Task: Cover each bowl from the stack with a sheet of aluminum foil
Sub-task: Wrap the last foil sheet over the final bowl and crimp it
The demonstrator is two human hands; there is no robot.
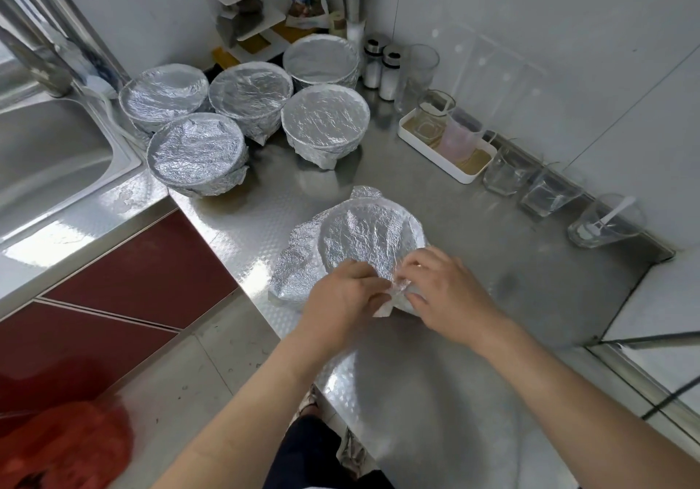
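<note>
covered bowl (371, 238) on bench (473, 231) | loose foil corner (392, 299) at near rim — between left hand (341, 295) and right hand (443, 287), equally near | fingers (418, 259) of both pinch it

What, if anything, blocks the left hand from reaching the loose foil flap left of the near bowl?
Likely nothing, so yes. The left hand pinches the foil at the bowl's near edge beside the right hand; the loose flap lies left of it on bare counter. It must release first.
</note>
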